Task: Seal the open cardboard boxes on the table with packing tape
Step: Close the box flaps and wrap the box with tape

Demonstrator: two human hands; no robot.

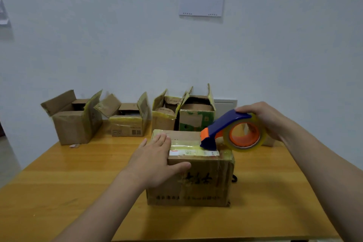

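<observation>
glossy wooden table, matt cardboard box

One view, head-worn wide-angle. Faces forward and a bit down, across the table to the wall, which fills the upper half. Nearest box, left hand and right hand are close, lower centre; arms enter from the bottom edge. Open boxes along the far edge, mid-frame.

Brown box, flaps closed, yellowish tape strip along top seam, mid-tabletop toward near edge. Blue-orange tape dispenser with clear roll, tilted, nose on box top's right end. Four open boxes, flaps up, row along far edge.
</observation>
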